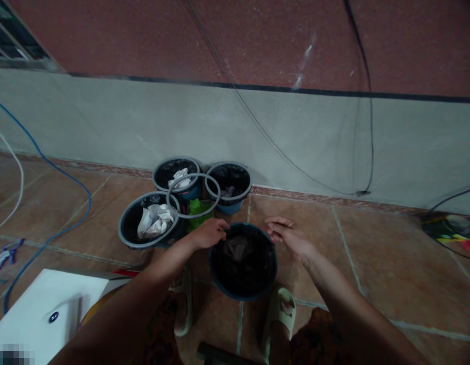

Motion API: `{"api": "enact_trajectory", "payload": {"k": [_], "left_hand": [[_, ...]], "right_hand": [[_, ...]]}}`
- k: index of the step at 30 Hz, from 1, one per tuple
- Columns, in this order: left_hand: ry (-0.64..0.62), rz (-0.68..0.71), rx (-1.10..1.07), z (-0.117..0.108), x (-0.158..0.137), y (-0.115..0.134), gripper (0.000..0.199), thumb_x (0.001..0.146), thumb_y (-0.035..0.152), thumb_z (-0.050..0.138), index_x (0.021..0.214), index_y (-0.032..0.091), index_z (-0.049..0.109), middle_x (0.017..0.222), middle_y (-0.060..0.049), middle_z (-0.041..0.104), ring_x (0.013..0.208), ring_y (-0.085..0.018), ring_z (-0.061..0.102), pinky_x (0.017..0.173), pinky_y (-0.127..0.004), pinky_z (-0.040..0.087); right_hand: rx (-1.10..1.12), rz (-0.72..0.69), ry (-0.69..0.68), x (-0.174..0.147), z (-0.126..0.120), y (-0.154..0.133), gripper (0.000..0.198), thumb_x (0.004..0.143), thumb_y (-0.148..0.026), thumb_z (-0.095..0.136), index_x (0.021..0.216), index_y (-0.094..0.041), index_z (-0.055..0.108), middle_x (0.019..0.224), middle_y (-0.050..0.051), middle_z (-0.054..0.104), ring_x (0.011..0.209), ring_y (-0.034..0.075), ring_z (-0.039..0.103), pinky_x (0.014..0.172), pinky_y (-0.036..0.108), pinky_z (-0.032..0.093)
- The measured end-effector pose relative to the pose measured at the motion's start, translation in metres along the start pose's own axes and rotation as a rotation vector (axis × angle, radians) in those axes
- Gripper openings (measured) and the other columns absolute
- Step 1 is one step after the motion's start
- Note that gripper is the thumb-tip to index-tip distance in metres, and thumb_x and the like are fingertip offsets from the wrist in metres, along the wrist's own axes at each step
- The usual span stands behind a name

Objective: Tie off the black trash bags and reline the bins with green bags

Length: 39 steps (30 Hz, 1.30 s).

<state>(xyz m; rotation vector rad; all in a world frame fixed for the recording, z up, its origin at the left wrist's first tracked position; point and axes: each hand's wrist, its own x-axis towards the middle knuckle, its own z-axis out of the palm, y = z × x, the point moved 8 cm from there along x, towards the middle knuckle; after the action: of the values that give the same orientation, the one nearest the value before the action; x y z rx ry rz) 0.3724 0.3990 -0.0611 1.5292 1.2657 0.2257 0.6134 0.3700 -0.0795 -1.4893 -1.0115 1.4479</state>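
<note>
Down at the far left, a blue cable [64, 175] is trailing over the tiled floor [371, 263] above a white box [48, 304]. Further right, three lined bins [149, 220] are sitting against the wall [220, 132], with a loose grey ring [193, 195] resting across them over something green [197, 208]. The left hand [209, 233] is pinching the black liner [242, 256] at the left rim of the nearest bin [243, 289], fingers curled shut on it. That bin is standing between the person's sandals [280, 314], directly in front of both hands. The right hand [287, 233] is hovering at the right rim, fingers loosely extended and holding nothing, about touching the liner. Both hands are lying equally near, one on each side of the round opening. No writing or labels are showing legibly.
</note>
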Motion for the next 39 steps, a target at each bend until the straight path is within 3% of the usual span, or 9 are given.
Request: {"api": "enact_trajectory", "payload": {"k": [5,10,14,17,19,25,31,35,39], "left_hand": [[-0.054,0.063,-0.460,-0.002,-0.007,0.022,0.029,0.071,0.024,0.069,0.098,0.013,0.069,0.073,-0.001,0.068,0.055,-0.009,0.055,0.057,-0.021,0.043],[-0.172,0.188,-0.745,0.011,-0.017,0.052,0.036,0.071,0.030,0.081,0.102,0.014,0.071,0.085,-0.004,0.071,0.070,-0.012,0.066,0.070,-0.024,0.050],[-0.234,0.270,-0.863,0.027,-0.022,0.074,0.032,0.071,0.027,0.082,0.099,0.014,0.073,0.089,-0.006,0.073,0.078,-0.015,0.068,0.075,-0.027,0.052],[-0.241,0.327,-0.926,0.024,-0.026,0.085,0.029,0.073,0.026,0.080,0.099,0.014,0.074,0.086,-0.007,0.073,0.076,-0.015,0.069,0.073,-0.026,0.053],[-0.178,0.372,-0.951,0.011,-0.028,0.087,0.029,0.075,0.026,0.078,0.101,0.014,0.074,0.082,-0.006,0.073,0.074,-0.015,0.069,0.073,-0.027,0.053],[-0.005,0.310,-0.850,-0.009,-0.025,0.075,0.034,0.072,0.032,0.077,0.099,0.013,0.072,0.077,-0.005,0.071,0.067,-0.013,0.063,0.070,-0.028,0.051],[0.227,0.038,-0.451,-0.016,-0.010,0.039,0.025,0.074,0.027,0.070,0.093,0.011,0.072,0.069,-0.001,0.065,0.053,-0.008,0.049,0.051,-0.021,0.036],[0.135,0.111,-0.294,0.003,0.000,0.037,0.042,0.073,0.026,0.070,0.113,0.013,0.070,0.086,-0.004,0.072,0.070,-0.015,0.061,0.063,-0.024,0.046],[-0.043,0.283,-0.149,0.056,0.012,0.043,0.053,0.066,0.026,0.078,0.117,0.015,0.069,0.104,-0.006,0.074,0.093,-0.023,0.066,0.083,-0.031,0.049]], "right_hand": [[-0.301,-0.026,0.069,0.000,-0.004,0.003,0.020,0.072,-0.034,0.066,0.085,-0.019,0.068,0.073,0.002,0.069,0.064,0.015,0.060,0.060,0.027,0.044],[-0.327,-0.097,-0.233,-0.020,0.063,-0.002,0.056,0.072,-0.038,0.074,0.122,-0.019,0.059,0.074,-0.002,0.067,0.066,0.015,0.059,0.064,0.027,0.044],[-0.442,-0.187,-0.293,-0.031,0.106,0.000,0.035,0.078,-0.039,0.071,0.107,-0.019,0.065,0.086,0.002,0.069,0.072,0.016,0.061,0.065,0.027,0.044],[-0.542,-0.156,-0.239,-0.026,0.110,0.017,0.015,0.088,-0.028,0.058,0.093,-0.018,0.068,0.084,0.004,0.070,0.073,0.016,0.062,0.068,0.027,0.044],[-0.595,-0.081,-0.236,-0.021,0.105,0.033,0.020,0.091,-0.023,0.051,0.085,-0.017,0.068,0.075,0.004,0.068,0.067,0.015,0.062,0.066,0.026,0.043],[-0.555,0.008,-0.275,-0.016,0.093,0.057,0.019,0.086,-0.017,0.054,0.075,-0.017,0.069,0.060,0.001,0.065,0.056,0.013,0.058,0.059,0.024,0.041],[-0.331,-0.007,-0.160,-0.010,0.062,0.019,0.030,0.075,-0.015,0.061,0.103,-0.018,0.070,0.066,-0.002,0.066,0.059,0.012,0.057,0.060,0.025,0.042],[-0.165,-0.083,-0.244,-0.014,0.042,-0.023,0.029,0.075,-0.027,0.065,0.102,-0.018,0.071,0.068,-0.001,0.068,0.062,0.013,0.057,0.062,0.026,0.045],[-0.091,-0.125,-0.329,-0.027,0.043,-0.043,0.028,0.076,-0.033,0.071,0.100,-0.019,0.073,0.077,0.001,0.072,0.070,0.013,0.062,0.071,0.028,0.049]]}}
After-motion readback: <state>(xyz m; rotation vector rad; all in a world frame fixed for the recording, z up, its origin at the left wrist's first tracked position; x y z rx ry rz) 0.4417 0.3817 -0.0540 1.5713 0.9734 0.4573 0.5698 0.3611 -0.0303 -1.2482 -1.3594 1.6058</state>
